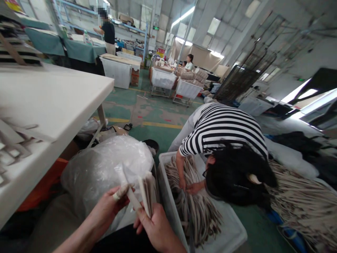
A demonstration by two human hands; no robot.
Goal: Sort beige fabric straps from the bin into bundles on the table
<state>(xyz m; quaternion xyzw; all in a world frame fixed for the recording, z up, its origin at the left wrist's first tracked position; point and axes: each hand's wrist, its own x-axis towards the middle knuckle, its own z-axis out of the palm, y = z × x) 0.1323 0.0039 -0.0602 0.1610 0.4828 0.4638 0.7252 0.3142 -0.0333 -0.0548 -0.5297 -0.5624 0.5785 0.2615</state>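
Note:
My left hand, with a wrapping around one finger, pinches a pale fabric-like strip. The strip slants down from it to my right hand. Closed in that right hand is a small bundle of flat beige strips, standing upright between thumb and fingers. Both hands are above my lap, in front of a clear plastic bag with pale contents. What exactly the strips are made of I cannot tell.
Right of my hands, a person in a striped top bends over a white bin, both hands among long beige strips. A white table holding cut pieces is at left. More strips lie far right.

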